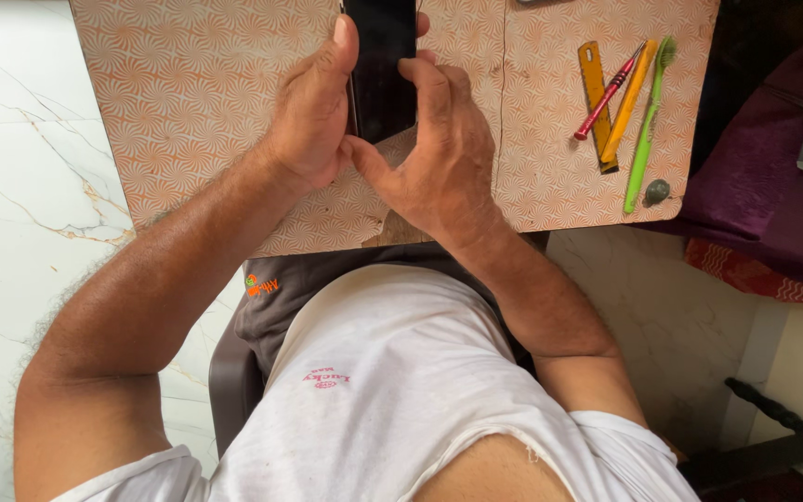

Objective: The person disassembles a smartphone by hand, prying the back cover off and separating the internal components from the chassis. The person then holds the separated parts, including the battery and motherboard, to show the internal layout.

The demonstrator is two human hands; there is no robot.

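Note:
A black smartphone (pixel 382 65) lies lengthwise over the patterned orange-and-white board (pixel 188 93) at the top centre. My left hand (pixel 313 112) grips its left edge, thumb up along the side. My right hand (pixel 443 149) holds its right edge, fingers curled over the side and thumb pressed at the phone's lower corner. The phone's lower end is hidden behind both hands.
On the board's right part lie a yellow ruler (pixel 597 93), a red screwdriver (pixel 609 91), an orange tool (pixel 629 100), a green toothbrush (pixel 648 121) and a small grey knob (pixel 657 191). Purple cloth (pixel 773 177) sits at right. White marble floor (pixel 20 167) lies at left.

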